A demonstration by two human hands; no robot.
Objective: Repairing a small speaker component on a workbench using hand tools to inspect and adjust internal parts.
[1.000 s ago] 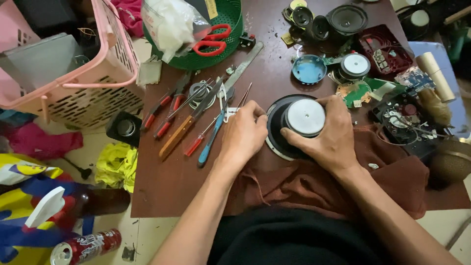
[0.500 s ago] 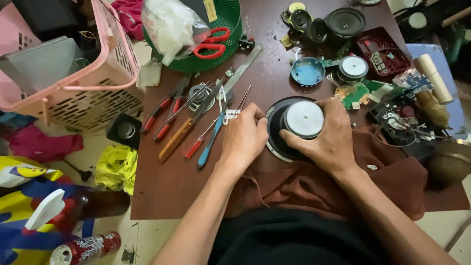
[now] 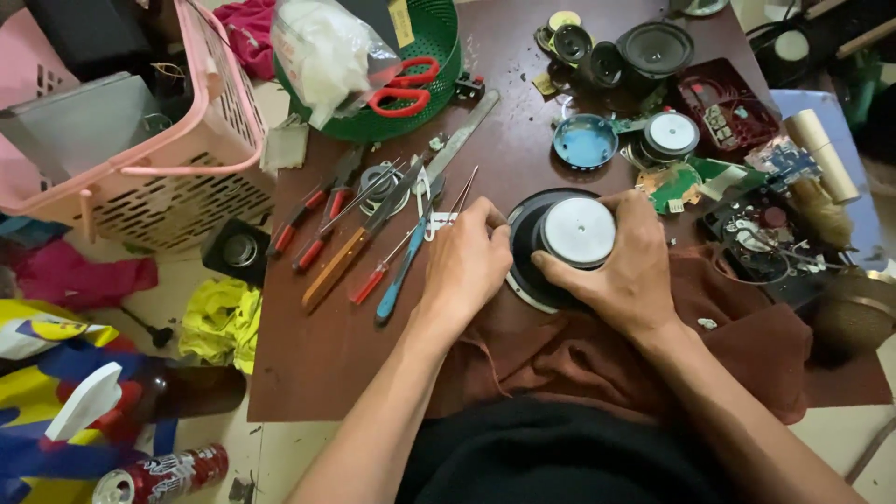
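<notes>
Near the table's (image 3: 317,373) front edge, the left hand (image 3: 464,266) steadies the rim of the round black loudspeaker with its silver magnet (image 3: 560,245) while the right hand (image 3: 623,271) grips it, apparently mid-dismantling, calling for a firm, careful pull.

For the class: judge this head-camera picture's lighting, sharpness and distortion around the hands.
Head view: soft, even light, only faint shadows; mild glare on the speaker magnet's silver cap; left hand and right hand reasonably sharp; wide-angle bending stretches the pink basket at the edge.
</notes>
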